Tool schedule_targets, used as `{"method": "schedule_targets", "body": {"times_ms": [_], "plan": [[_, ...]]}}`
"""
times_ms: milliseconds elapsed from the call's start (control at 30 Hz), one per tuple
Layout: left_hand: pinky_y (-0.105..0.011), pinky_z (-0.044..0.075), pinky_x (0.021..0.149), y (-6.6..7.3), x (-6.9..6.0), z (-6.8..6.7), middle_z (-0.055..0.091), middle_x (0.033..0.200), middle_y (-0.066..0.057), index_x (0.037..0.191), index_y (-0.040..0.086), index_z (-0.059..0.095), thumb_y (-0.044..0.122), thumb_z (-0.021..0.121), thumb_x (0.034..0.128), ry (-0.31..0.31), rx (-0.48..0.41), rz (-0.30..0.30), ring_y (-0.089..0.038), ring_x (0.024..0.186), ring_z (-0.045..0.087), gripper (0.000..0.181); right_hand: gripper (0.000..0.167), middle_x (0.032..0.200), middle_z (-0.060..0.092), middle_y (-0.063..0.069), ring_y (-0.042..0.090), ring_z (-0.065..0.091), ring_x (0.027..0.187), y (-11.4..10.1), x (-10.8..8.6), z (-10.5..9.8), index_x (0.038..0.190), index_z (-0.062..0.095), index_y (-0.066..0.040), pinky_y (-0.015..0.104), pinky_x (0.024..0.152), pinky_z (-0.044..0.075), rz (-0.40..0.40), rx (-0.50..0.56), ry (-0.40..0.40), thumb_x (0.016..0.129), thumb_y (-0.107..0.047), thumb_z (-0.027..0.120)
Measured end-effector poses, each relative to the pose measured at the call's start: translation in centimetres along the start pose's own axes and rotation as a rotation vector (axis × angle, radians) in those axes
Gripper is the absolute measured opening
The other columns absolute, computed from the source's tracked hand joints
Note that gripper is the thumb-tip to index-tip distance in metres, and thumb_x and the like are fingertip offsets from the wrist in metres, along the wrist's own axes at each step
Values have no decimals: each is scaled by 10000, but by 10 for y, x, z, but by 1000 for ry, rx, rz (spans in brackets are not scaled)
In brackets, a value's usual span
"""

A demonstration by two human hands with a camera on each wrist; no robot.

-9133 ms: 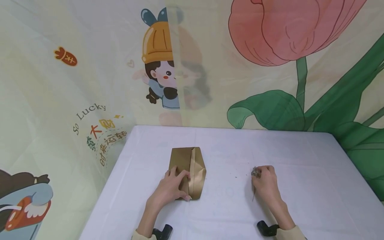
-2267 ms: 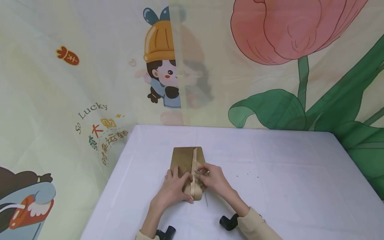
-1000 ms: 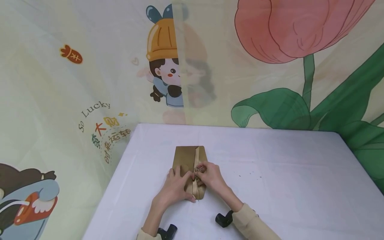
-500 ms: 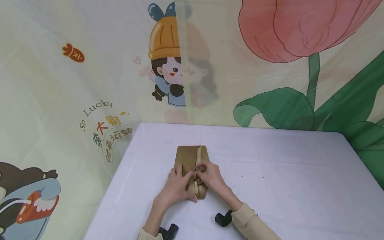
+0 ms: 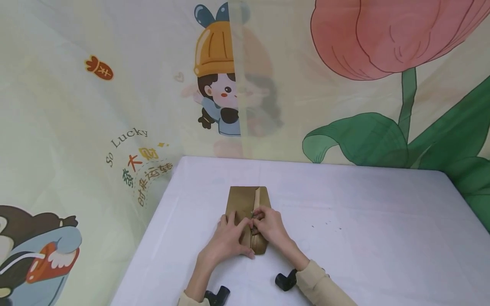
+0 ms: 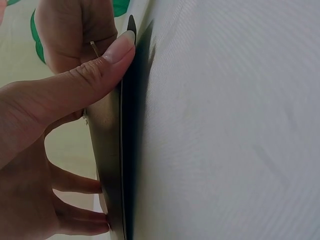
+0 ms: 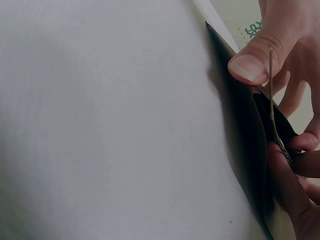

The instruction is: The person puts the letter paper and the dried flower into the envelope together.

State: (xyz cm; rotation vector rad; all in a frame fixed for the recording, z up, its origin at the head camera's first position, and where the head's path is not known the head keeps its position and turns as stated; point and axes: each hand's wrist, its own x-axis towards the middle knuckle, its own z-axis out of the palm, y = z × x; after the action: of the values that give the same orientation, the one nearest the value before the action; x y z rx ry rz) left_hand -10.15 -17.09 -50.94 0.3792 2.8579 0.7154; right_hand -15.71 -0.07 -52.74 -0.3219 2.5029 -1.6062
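Note:
A gold envelope (image 5: 241, 197) lies on the white-covered table, its flap side toward the right. My left hand (image 5: 225, 239) holds it, thumb on the near edge and the other fingers spread over its face; the index finger is at the lip of the opening. In the right wrist view the pocket gapes, dark inside. My right hand (image 5: 273, 227) pinches a small dried sprig at that opening. The sprig's thin stem (image 7: 271, 100) sticks out toward me in the right wrist view. Most of its bushy head is hidden by fingers and envelope.
Several dark crumbs (image 5: 326, 223) are scattered on the white tablecloth (image 5: 367, 255) right of the envelope. Black wrist-worn devices (image 5: 285, 281) sit at both cuffs. A printed curtain (image 5: 268, 51) hangs behind the table.
Since the oldest frame, my right hand has brought the sprig from the right side over to the envelope's opening. Lately more of the sprig is hidden there. My left hand stays on the envelope.

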Motion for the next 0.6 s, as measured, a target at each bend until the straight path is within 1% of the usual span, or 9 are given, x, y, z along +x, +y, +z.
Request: {"method": "schedule_targets", "body": {"times_ms": [100, 200, 400, 500, 600], "plan": [[-719, 373, 1045, 1, 1, 0, 284, 1565, -385, 1266, 267, 564, 547, 913, 657, 2, -2, -3, -619, 1355, 335, 756, 133, 816, 736, 135, 160, 702, 610, 1, 1, 0, 1000, 680, 58, 228, 539, 562, 11, 3, 8, 872, 92, 681], [-716, 379, 1040, 1, 1, 0, 284, 1566, -384, 1268, 264, 563, 548, 914, 655, -1, -1, -8, -616, 1347, 343, 761, 122, 815, 741, 126, 141, 701, 623, 1, 2, 1, 990, 686, 47, 220, 556, 559, 14, -30, 28, 871, 70, 701], [-705, 369, 1058, 1, 1, 0, 284, 1564, -391, 1259, 259, 562, 551, 909, 657, -7, 7, 0, -609, 1337, 351, 753, 73, 777, 725, 102, 92, 633, 556, 2, 2, 2, 919, 690, 26, 203, 512, 507, -33, -98, 40, 861, 57, 722], [-698, 373, 1057, 1, 1, 0, 292, 1559, -393, 1269, 256, 564, 548, 910, 657, -4, 17, 5, -600, 1328, 360, 761, 59, 792, 729, 83, 75, 584, 587, 4, 3, 2, 860, 698, -5, 193, 519, 467, -57, -142, 44, 853, 40, 734], [-692, 361, 1070, 0, 1, 0, 304, 1551, -391, 1274, 252, 564, 540, 914, 654, 2, 23, 13, -590, 1325, 365, 767, 67, 826, 743, 66, 85, 562, 643, 5, 3, 2, 836, 709, -32, 201, 542, 447, -71, -191, 60, 841, 16, 756]]}}
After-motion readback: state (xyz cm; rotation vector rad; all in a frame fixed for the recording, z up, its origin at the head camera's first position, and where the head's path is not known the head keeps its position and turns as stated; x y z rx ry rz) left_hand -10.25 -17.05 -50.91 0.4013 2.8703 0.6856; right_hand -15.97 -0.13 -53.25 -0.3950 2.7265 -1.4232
